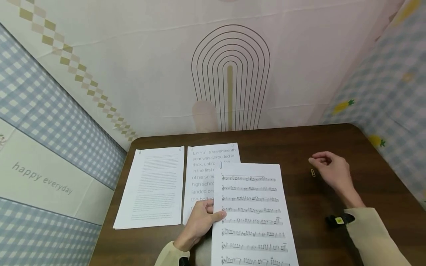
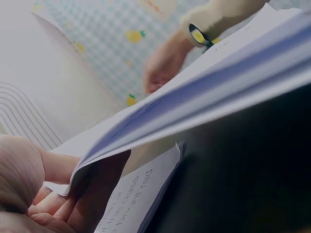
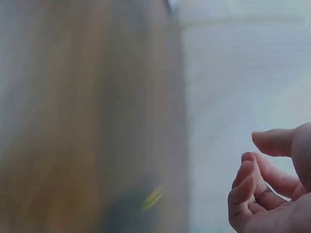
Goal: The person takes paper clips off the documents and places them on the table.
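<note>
My left hand (image 1: 199, 220) grips the left edge of a stack of sheet music (image 1: 251, 192), thumb on top and fingers beneath. A paper clip (image 1: 220, 165) sits at the stack's upper left corner. In the left wrist view the held sheets (image 2: 160, 109) bow and fan apart a little. My right hand (image 1: 332, 171) hovers over the right side of the table, fingers loosely curled and a gap between thumb and forefinger. A yellow paper clip (image 1: 313, 173) lies just below its fingertips; it also shows blurred in the right wrist view, apart from the hand.
On the dark wooden table (image 1: 279, 147), a clipped stack of printed text (image 1: 159, 184) lies at the left. Beside it, a second clipped stack in larger print (image 1: 199, 177) is partly covered by the sheet music. Patterned cloth walls (image 1: 159, 74) surround the table's back and sides.
</note>
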Tool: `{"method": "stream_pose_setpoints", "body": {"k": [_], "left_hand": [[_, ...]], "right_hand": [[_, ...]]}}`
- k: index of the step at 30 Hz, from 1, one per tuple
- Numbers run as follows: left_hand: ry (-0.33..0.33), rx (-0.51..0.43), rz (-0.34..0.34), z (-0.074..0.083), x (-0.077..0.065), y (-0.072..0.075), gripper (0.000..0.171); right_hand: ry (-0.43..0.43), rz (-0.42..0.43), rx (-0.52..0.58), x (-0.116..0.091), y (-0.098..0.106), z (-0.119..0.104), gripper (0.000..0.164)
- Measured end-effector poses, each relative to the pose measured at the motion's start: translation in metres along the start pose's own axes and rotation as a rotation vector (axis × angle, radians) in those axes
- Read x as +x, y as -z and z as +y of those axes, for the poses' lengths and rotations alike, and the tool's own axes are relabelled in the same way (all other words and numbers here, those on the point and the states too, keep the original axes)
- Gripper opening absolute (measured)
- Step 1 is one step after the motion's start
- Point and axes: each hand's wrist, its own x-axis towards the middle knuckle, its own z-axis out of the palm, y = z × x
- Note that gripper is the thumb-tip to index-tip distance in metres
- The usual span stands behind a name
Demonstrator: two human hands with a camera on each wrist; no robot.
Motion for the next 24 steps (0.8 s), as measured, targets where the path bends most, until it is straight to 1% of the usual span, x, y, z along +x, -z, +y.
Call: {"method": "stream_pose_setpoints", "body": {"k": [1, 4, 6, 8, 10, 12, 15, 17, 22, 24], "left_hand": [[-0.001, 0.001, -0.001, 0.000, 0.000, 0.000, 0.032], [-0.009, 0.005, -0.005, 0.000, 0.001, 0.000, 0.032], [-0.013, 0.007, -0.010, 0.000, 0.001, -0.001, 0.033], [-0.014, 0.010, -0.014, -0.001, 0.002, -0.002, 0.032], [-0.011, 0.015, -0.012, -0.002, 0.002, -0.003, 0.032], [-0.011, 0.022, -0.008, -0.002, 0.001, -0.004, 0.031], [-0.013, 0.027, -0.010, -0.002, 0.001, -0.005, 0.031], [-0.019, 0.027, -0.017, -0.002, 0.000, -0.006, 0.031], [-0.036, 0.026, -0.025, -0.002, 0.000, -0.008, 0.031], [-0.038, 0.027, -0.024, -0.001, -0.001, -0.008, 0.031]], "right_hand": [[0.029, 0.004, 0.019, -0.002, 0.000, -0.014, 0.035], [0.136, -0.021, 0.071, -0.011, -0.008, -0.057, 0.028], [0.219, -0.051, 0.079, -0.017, -0.018, -0.082, 0.021], [0.285, -0.092, 0.082, -0.023, -0.031, -0.103, 0.018], [0.334, -0.143, 0.069, -0.027, -0.044, -0.123, 0.020], [0.363, -0.197, 0.069, -0.030, -0.056, -0.140, 0.025], [0.393, -0.267, 0.070, -0.030, -0.073, -0.159, 0.033], [0.421, -0.295, 0.078, -0.029, -0.082, -0.168, 0.036], [0.486, -0.346, 0.075, -0.025, -0.101, -0.177, 0.037], [0.488, -0.368, 0.078, -0.024, -0.106, -0.179, 0.037]]}}
